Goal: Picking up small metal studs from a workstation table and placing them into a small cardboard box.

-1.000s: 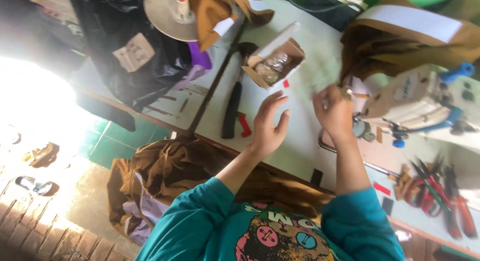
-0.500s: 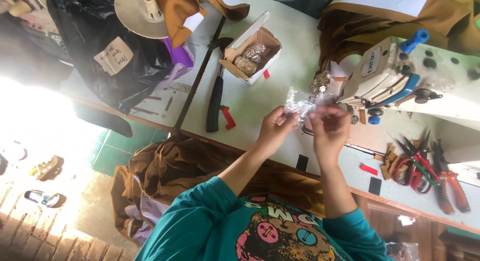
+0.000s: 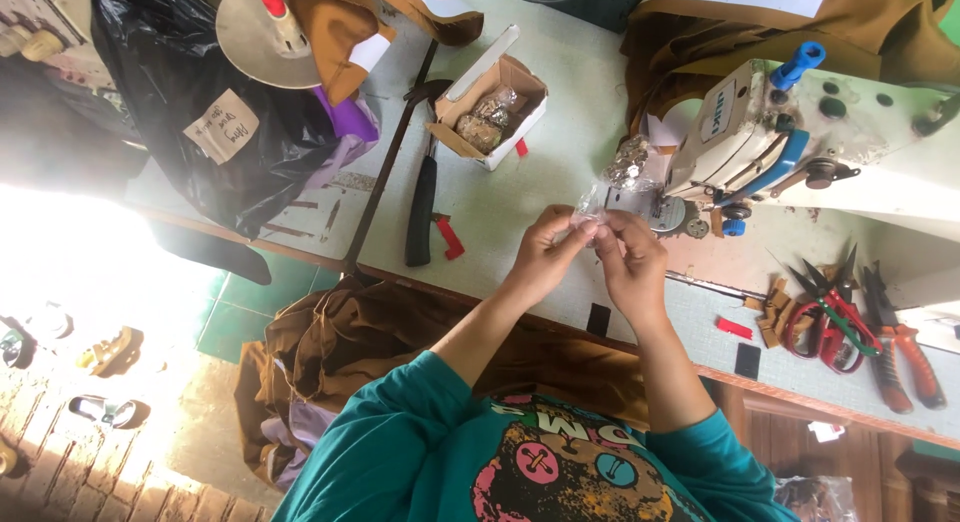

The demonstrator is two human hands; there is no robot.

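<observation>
Two hands meet above the table (image 3: 520, 197): left hand (image 3: 545, 254) and right hand (image 3: 630, 267) pinch a small clear bag (image 3: 590, 207) between fingertips, raised for handling. Beyond them stands the sewing machine (image 3: 800, 142); scissors (image 3: 830, 302) lie right.

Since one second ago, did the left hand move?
Yes. The left hand closed in toward the right hand; both now pinch the small clear bag before the sewing machine.

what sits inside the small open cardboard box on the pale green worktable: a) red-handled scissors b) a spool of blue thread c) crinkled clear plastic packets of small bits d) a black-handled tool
c: the small open cardboard box on the pale green worktable holds crinkled clear plastic packets; the red-handled scissors lie far off at the table's right end.
</observation>
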